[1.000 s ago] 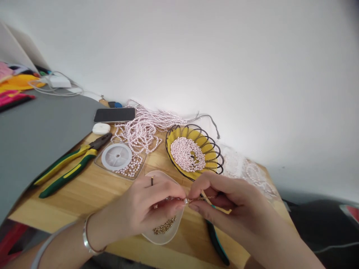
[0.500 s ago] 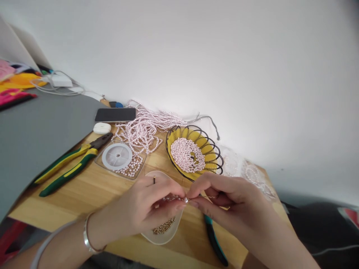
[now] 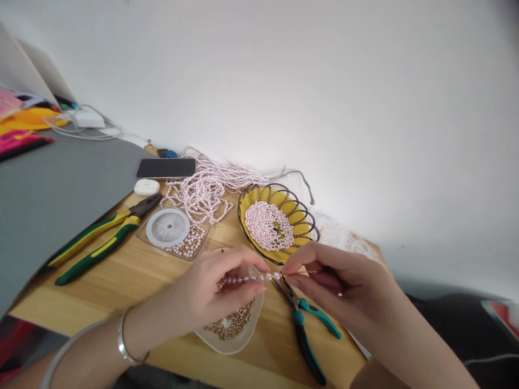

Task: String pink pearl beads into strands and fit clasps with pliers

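A string of small pale pink beads (image 3: pixel 243 279) runs across my left hand (image 3: pixel 214 283). Its curled fingers and thumb hold the strand, and the front beads stick out past the fingertips. My right hand (image 3: pixel 344 281) is closed in a pinch on the thin gold-coloured thread (image 3: pixel 302 273) coming from the strand's right end. Beneath my left hand is a white dish (image 3: pixel 247 343) of small gold beads (image 3: pixel 231 324), partly covered by the hand. Teal-handled pliers (image 3: pixel 300 324) lie under the strand and my right hand, jaws apart.
A yellow-and-black basket (image 3: pixel 300 216) holds loose pink beads (image 3: pixel 267 224). Bundled bead strands (image 3: pixel 206 186), a phone (image 3: pixel 166 168), a white case (image 3: pixel 146 187), a clear box (image 3: pixel 141 232) with a spool (image 3: pixel 167 227), and green-yellow pliers (image 3: pixel 105 237) lie at the left and back.
My hands have drawn slightly apart, the right moving right. More of the beaded strand shows between them. The teal pliers and the gold beads in the dish are less covered.
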### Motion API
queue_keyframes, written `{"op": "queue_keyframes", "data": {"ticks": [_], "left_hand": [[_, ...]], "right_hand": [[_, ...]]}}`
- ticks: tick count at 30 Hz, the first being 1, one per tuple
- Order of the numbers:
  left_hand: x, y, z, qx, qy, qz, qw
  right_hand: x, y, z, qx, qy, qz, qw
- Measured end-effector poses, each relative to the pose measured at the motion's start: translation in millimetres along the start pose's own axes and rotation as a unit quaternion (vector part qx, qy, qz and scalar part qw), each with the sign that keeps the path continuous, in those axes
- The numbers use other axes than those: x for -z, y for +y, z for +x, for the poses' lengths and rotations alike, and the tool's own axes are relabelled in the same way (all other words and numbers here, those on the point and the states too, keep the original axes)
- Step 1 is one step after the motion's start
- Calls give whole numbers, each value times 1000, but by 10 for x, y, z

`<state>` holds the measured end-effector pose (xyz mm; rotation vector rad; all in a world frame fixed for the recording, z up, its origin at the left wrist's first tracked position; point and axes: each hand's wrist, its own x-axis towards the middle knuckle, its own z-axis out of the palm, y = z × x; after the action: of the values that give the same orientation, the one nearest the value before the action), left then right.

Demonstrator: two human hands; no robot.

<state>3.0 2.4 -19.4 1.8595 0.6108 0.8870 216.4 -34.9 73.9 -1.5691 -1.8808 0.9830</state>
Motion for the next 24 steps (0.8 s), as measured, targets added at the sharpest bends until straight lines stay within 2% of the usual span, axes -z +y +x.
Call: {"op": "queue_keyframes", "data": {"ticks": [3,9,18,24], "left_hand": [[-6,-17,21,10,0,0,1000],[24,-40,59,-62,47,41,996],[14,-68,78,-98,68,90,989],[40,-141,80,-128,44,81,988]], "right_hand": [[125,31,-43,-13,53,-9,998],[413,45,-182,-11,147,-46,988],[507,19,-306,-8,158,-53,986],[478,2,-278,-19,159,-38,986]]}}
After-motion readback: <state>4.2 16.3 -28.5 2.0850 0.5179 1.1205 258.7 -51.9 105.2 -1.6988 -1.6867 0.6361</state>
